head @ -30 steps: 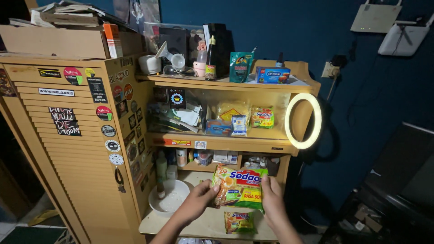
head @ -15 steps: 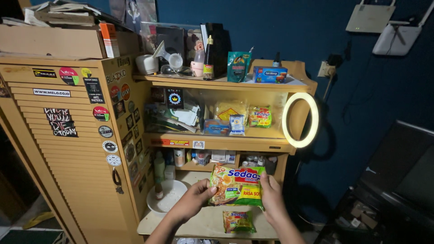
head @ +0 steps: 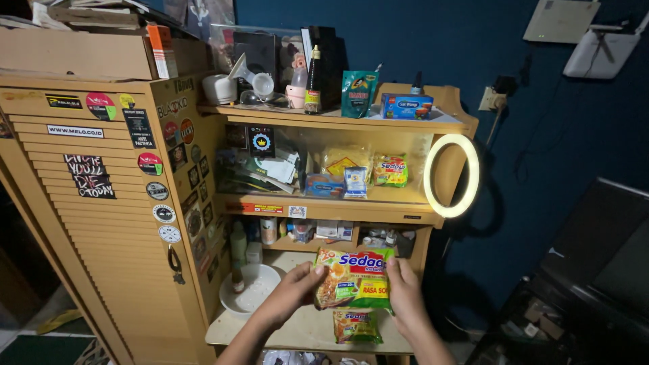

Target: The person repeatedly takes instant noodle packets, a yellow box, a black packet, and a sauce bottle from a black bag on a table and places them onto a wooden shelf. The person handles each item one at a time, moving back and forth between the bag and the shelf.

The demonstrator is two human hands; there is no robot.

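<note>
Both hands hold a green and yellow instant noodle packet [head: 355,278] in front of the lowest shelf. My left hand [head: 292,292] pinches its left edge. My right hand [head: 404,292] grips its right edge. A second, similar noodle packet [head: 356,326] lies flat on the bottom shelf board [head: 297,331] just below the held one. A white bowl [head: 250,289] sits on the same board to the left of my left hand.
A wooden shelf unit [head: 331,209] holds packets, small boxes and bottles on three levels. A slatted cabinet with stickers [head: 101,216] stands at the left. A lit ring light [head: 451,176] hangs at the shelf's right side. Dark equipment [head: 595,270] fills the lower right.
The view has shifted slightly. The held packet and both hands have stayed together in front of the lowest shelf, a little lower in view.
</note>
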